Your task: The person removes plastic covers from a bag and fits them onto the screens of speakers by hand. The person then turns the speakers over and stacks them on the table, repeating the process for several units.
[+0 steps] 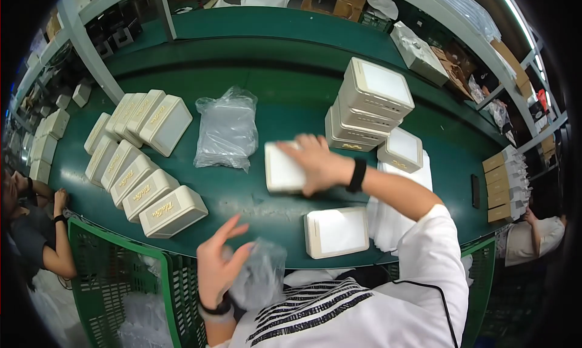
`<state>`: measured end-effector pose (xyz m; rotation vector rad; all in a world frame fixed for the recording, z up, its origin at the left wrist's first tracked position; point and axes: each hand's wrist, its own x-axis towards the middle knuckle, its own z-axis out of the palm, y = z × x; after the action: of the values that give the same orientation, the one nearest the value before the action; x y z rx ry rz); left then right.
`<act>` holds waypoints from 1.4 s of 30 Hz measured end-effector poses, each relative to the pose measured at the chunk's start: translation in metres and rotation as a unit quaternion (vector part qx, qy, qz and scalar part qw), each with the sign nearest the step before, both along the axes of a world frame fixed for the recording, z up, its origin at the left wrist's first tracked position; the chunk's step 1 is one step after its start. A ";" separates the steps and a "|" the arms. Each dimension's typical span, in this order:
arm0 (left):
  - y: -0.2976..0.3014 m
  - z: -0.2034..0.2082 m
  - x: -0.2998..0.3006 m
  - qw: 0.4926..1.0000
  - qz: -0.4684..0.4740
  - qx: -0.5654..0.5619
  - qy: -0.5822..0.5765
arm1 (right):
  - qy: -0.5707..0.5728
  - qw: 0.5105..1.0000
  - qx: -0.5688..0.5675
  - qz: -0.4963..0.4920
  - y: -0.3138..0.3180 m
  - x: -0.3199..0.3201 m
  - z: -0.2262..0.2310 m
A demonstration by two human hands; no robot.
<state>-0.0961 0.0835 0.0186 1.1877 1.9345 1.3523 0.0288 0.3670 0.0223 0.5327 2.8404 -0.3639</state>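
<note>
A cream box with a white top panel (pixel 282 168) is on the green table in front of me. My right hand (pixel 316 163) reaches across and grips this box from above, its thumb on the near side; box and hand are slightly blurred. Close to my body, my left hand (pixel 223 260) is raised with thumb and fingers apart. Beside it, against my shirt, is a crumpled clear plastic bag (pixel 262 275), partly behind the fingers. A similar cream box (pixel 337 232) lies flat at the table's near edge. Farther off lies a flat object wrapped in clear plastic (pixel 227 129).
Several cream boxes (pixel 173 212) lean in two rows at left. More are stacked (pixel 376 96) at right, next to white sheets (pixel 400 212). A green crate (pixel 121 275) stands at the lower left. Co-workers sit at both sides, one arm (pixel 57 251) at the left edge.
</note>
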 end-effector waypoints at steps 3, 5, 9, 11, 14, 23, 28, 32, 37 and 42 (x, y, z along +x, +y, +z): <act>-0.046 -0.014 0.016 0.991 0.069 -0.012 -0.111 | 0.091 0.995 0.040 -0.006 0.050 -0.036 0.005; -0.063 -0.026 0.022 0.976 0.159 -0.015 -0.149 | 0.086 0.995 0.024 -0.038 0.078 -0.056 0.004; -0.070 -0.026 0.032 0.982 0.097 -0.129 -0.093 | 0.048 0.996 0.043 -0.056 0.110 -0.047 -0.028; -0.083 -0.027 0.031 0.981 0.103 -0.143 -0.076 | 0.113 0.988 0.100 -0.044 0.089 -0.026 -0.036; -0.096 -0.032 0.031 0.981 0.089 -0.167 -0.051 | 0.089 0.988 -0.109 0.056 -0.003 0.033 0.024; -0.046 -0.026 0.037 0.978 -0.092 -0.155 0.103 | 0.019 0.999 -0.024 -0.035 -0.085 0.155 -0.013; -0.043 -0.026 0.046 0.984 -0.114 -0.111 0.077 | 0.162 0.981 -0.106 -0.028 -0.070 0.160 -0.028; -0.051 -0.032 0.051 0.987 -0.094 -0.115 0.054 | 0.211 0.977 -0.019 0.026 -0.030 0.111 0.005; -0.060 -0.020 0.059 0.989 -0.062 -0.112 0.072 | 0.225 0.970 0.091 -0.018 0.051 -0.009 0.020; -0.096 -0.030 0.052 0.991 0.069 -0.116 -0.005 | 0.065 0.986 0.139 -0.058 0.074 -0.046 0.023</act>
<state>-0.0440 -0.0125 -0.0109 0.9508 2.1320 1.1580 -0.0172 0.4414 0.0455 0.7546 3.0147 -0.0184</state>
